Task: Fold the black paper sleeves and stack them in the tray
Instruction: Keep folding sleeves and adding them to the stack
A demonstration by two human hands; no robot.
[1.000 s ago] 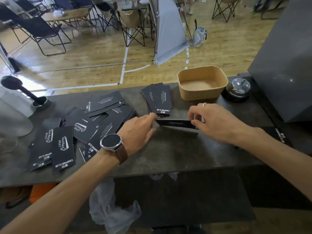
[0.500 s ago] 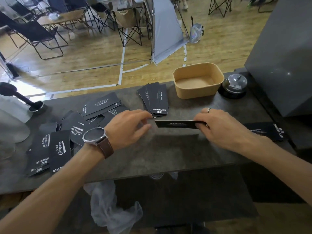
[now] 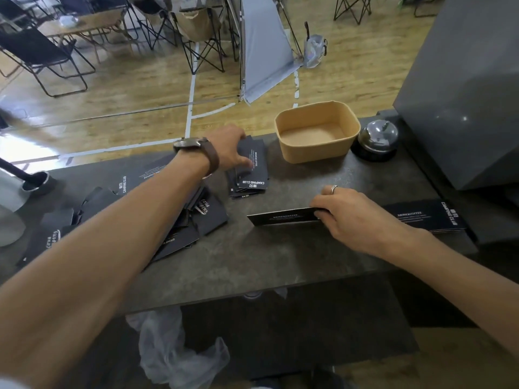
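Closest to me, my right hand [image 3: 354, 217] pinches one end of a folded black sleeve [image 3: 283, 216] standing on edge on the counter [image 3: 280, 256], well in front of the tan tray [image 3: 317, 131]. Further out, my left hand [image 3: 229, 151] rests fingers on the small sleeve stack [image 3: 251, 172] just left of the tray; can't tell if it's gripping.

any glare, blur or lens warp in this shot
Head view: bright glare on the wooden floor at far left; wide-angle warp bows the dark stone counter edge; slight motion blur on the left hand; the empty tan tray looks fairly sharp.
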